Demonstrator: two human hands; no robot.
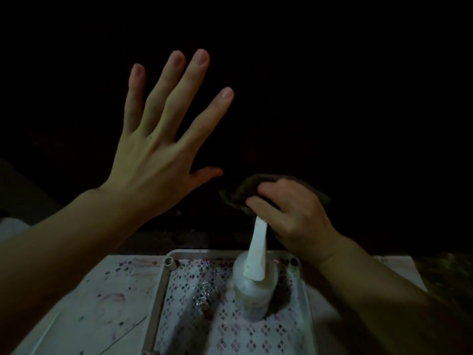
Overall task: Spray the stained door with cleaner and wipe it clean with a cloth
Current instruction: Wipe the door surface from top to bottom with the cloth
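Observation:
The scene is very dark. My left hand (163, 139) is raised with fingers spread wide, flat towards the black door surface (320, 85) ahead; it holds nothing. My right hand (289, 216) is closed on a dark crumpled cloth (245, 190), held low against the door's bottom part. Just below that hand stands a white spray bottle (253, 283) in a tray, its long white trigger head (258, 249) pointing up towards my right fingers. Stains on the door cannot be made out in the dark.
A white perforated tray (163, 290) with purple stains holds the bottle and a small shiny crumpled object (206, 294). It rests on a white stained sheet (102, 298). A thin white stick (46, 334) lies at the lower left.

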